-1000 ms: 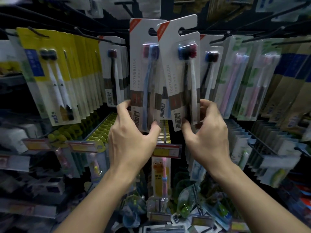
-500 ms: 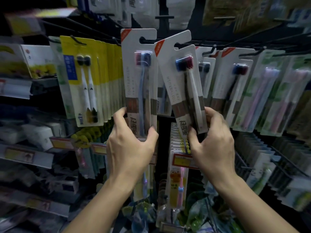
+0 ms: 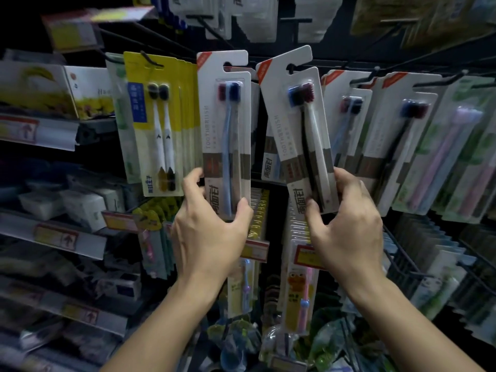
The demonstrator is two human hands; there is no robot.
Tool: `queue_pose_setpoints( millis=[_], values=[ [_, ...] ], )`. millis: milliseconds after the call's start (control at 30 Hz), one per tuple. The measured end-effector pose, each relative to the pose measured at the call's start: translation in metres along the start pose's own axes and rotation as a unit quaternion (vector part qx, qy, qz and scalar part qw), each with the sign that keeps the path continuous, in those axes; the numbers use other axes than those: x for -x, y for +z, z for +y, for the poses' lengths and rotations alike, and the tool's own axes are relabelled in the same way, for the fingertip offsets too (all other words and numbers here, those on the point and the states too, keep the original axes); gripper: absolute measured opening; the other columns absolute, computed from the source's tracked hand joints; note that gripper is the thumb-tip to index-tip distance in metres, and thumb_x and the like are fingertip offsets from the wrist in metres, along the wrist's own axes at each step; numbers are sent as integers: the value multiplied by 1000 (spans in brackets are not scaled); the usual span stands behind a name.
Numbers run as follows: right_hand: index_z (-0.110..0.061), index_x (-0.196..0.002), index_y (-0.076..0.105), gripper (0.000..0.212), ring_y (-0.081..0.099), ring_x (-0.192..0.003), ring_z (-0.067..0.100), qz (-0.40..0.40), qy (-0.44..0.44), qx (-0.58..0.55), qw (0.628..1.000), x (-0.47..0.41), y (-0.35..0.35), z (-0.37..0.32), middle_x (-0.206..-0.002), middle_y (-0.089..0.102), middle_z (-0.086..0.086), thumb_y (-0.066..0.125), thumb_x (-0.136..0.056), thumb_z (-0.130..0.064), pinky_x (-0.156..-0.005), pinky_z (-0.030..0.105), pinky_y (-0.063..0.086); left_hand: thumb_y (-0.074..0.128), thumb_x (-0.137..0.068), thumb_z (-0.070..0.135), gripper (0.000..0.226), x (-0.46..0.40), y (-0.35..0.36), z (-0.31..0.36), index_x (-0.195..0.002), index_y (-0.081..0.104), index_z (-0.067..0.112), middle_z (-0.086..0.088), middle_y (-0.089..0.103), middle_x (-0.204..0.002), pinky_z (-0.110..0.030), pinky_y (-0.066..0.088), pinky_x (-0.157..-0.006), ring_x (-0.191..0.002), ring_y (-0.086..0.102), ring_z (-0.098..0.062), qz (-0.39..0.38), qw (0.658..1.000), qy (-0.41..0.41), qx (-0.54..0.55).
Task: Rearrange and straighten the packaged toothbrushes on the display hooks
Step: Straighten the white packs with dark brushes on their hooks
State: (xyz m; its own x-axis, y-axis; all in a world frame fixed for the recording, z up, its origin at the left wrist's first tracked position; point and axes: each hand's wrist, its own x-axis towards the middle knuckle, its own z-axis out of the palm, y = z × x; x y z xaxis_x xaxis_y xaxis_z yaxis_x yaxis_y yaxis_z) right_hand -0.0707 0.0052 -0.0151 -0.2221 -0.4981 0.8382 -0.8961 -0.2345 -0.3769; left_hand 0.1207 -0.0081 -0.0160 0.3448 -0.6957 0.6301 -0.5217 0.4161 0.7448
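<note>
Two white toothbrush packs in hand, both at the front of their hook rows. Left hand (image 3: pixel 212 232) pinches the bottom of the left pack (image 3: pixel 224 130): thumb on the right lower edge, fingers (image 3: pixel 192 181) curled behind the left edge. That pack hangs about upright, its hang slot near the hook, other white cards stacked right behind it. Right hand (image 3: pixel 346 224) pinches the bottom of the right pack (image 3: pixel 298 130), thumb on the front near the lower left corner, fingers wrapped round the right edge. This pack is tilted, top leaning left, bottom swung right. Its slot sits around the hook (image 3: pixel 298 66) tip; cannot tell if it is fully seated. More white packs (image 3: pixel 397 135) hang to the right, yellow packs (image 3: pixel 158 124) to the left.

Step judged: straightening the front packs, mid-way; right one not yet square.

Risks:
- Tilted right pack could slip off the hook if pulled further forward or twisted, since the slot is open at the side.
- Swinging its bottom back left may knock the cards hanging between the two packs and skew them.
- Grip is low on both cards; thin card may bend or crease if the top catches on the hook while the bottom gets pushed.
- Pushing the left pack back hard could shove the stack behind it crooked.
- Both hands busy, so nothing free to catch a dropped pack; it would fall into the goods below.
</note>
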Motion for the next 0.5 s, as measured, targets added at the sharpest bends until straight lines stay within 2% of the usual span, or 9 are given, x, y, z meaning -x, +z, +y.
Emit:
queue_pose_setpoints(
  millis=[67,133,200,267,400,500],
  values=[
    [-7,-142,52,57,64,-113,28,-4,4,3,1000,0,1,-2,-124,65,9,73,-92,-25,-94,42,56,81,-85,43,79,0,-3,-1,-149,41,20,19,53,-98,-37,49,-86,-92,56,-18,0,1000,-3,-3],
    [-8,-142,52,57,64,-113,26,-5,10,4,1000,0,2,-4,-124,65,8,73,-92,-27,-93,36,53,81,-86,45,81,0,-5,-2,-150,39,21,-2,65,-118,-47,53,-97,-111,63,-27,0,1000,-11,-4],
    [-8,-142,52,57,63,-111,22,-5,16,5,1000,0,2,-7,-123,65,6,72,-92,-28,-91,25,46,80,-86,47,82,0,-7,-2,-151,37,21,-12,66,-131,-51,52,-101,-122,62,-30,0,1000,-17,-6],
    [-9,-142,53,56,62,-107,19,-6,20,4,1000,-1,1,-9,-121,66,4,72,-93,-30,-86,20,41,79,-86,47,81,-1,-9,-1,-151,37,22,-13,66,-132,-51,52,-101,-123,62,-30,3,1000,-18,-12],
    [-11,-140,53,54,62,-99,16,-10,23,-1,1000,-1,2,-12,-117,66,2,72,-93,-32,-81,25,44,78,-86,48,81,-3,-11,-3,-152,38,23,-11,67,-132,-47,55,-99,-121,63,-29,11,1000,-14,-18],
    [-11,-140,54,55,64,-99,21,-18,30,4,999,0,2,-11,-117,66,3,72,-93,-33,-81,27,46,78,-87,48,82,-2,-11,-2,-153,38,22,-11,66,-135,-45,54,-100,-123,62,-28,17,1000,-9,-21]
  ],
)
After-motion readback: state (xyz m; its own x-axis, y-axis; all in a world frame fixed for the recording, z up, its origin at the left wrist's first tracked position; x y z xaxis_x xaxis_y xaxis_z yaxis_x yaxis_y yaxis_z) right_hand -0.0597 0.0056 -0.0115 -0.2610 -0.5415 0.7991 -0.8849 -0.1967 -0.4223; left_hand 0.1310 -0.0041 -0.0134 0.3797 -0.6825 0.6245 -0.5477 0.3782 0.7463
